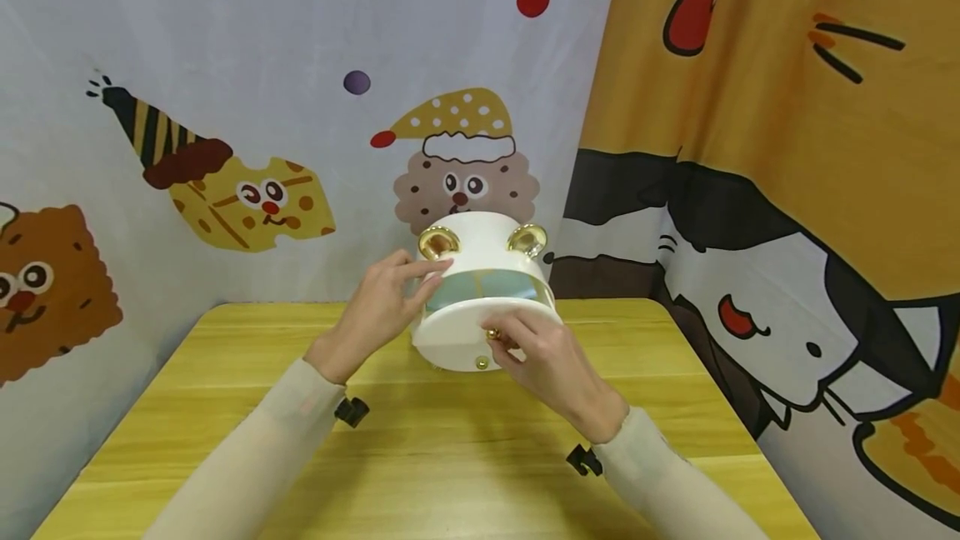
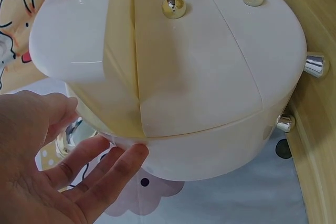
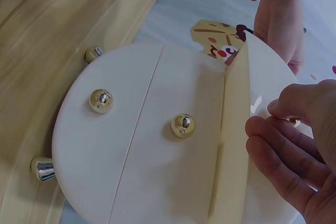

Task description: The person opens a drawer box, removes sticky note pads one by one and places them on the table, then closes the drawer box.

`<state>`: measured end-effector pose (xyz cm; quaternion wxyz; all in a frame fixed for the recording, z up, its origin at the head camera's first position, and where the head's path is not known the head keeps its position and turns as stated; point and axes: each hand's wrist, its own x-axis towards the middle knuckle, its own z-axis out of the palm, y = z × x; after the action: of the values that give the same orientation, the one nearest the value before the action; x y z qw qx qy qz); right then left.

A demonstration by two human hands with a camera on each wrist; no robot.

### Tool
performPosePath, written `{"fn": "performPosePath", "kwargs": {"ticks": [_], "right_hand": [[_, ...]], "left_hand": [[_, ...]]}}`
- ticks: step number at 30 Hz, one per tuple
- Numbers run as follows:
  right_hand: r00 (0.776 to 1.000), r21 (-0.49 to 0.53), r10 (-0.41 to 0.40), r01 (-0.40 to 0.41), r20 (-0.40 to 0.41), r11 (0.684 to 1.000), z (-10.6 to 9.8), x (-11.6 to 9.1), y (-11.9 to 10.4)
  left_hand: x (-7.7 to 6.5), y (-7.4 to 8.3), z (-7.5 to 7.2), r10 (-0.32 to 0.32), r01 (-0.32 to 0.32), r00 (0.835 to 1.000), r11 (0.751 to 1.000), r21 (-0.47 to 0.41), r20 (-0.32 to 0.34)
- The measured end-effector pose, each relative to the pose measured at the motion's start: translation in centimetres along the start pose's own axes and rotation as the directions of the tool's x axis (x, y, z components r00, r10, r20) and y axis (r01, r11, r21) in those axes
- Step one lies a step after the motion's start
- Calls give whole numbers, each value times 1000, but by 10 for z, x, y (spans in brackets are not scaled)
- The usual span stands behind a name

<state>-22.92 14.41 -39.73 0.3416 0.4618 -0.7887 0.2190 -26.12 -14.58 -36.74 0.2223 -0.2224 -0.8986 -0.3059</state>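
Note:
A white, round-fronted drawer box point(image 1: 483, 240) with gold ears stands on the table. Its top drawer point(image 1: 450, 327) is partly pulled out, showing a pale blue-green inside with a divider. My right hand point(image 1: 540, 352) pinches the gold knob point(image 1: 492, 333) of that drawer between thumb and fingers. On the box's upper left side, the fingers of my left hand point(image 1: 386, 298) touch the shell near one gold ear point(image 1: 438, 243). In the right wrist view, the middle drawer point(image 3: 178, 87) and the bottom drawer point(image 3: 100, 140) are closed, each with a gold knob.
The wooden table point(image 1: 420, 457) extends in front of the box and to both sides. Behind it hangs a cartoon-printed curtain point(image 1: 285, 23), with an orange printed cloth point(image 1: 750, 107) at the right. Short metallic feet point(image 3: 43, 168) stick out under the box.

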Motion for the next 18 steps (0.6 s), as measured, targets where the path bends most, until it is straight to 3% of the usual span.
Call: {"fn": "performPosePath", "kwargs": {"ticks": [18], "right_hand": [[1000,-42,-28,28,-4,999,-8,-9,-10]], "left_hand": [[0,2,2,22,-22,1000,1000,13,-7]]}}
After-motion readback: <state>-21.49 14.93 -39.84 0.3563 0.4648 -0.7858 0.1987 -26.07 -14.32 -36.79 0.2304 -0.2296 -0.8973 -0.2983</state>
